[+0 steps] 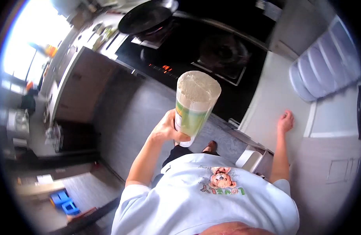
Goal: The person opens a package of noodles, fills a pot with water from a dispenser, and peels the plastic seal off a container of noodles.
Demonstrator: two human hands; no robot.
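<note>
My left hand is wrapped around the lower part of a clear plastic package with a green and white label. Pale, thin strands fill the package, their ends showing at its wide top. It is held upright in front of my body, near the cooktop's front edge. On the right, my right hand is at the white countertop, its fingers curled in and nothing visible in them. Stacked translucent, ribbed containers stand beyond that hand.
A black pan sits on the back left of the black cooktop, whose red display is lit. An open drawer holding a white container is right of my body. Blue objects lie at the lower left.
</note>
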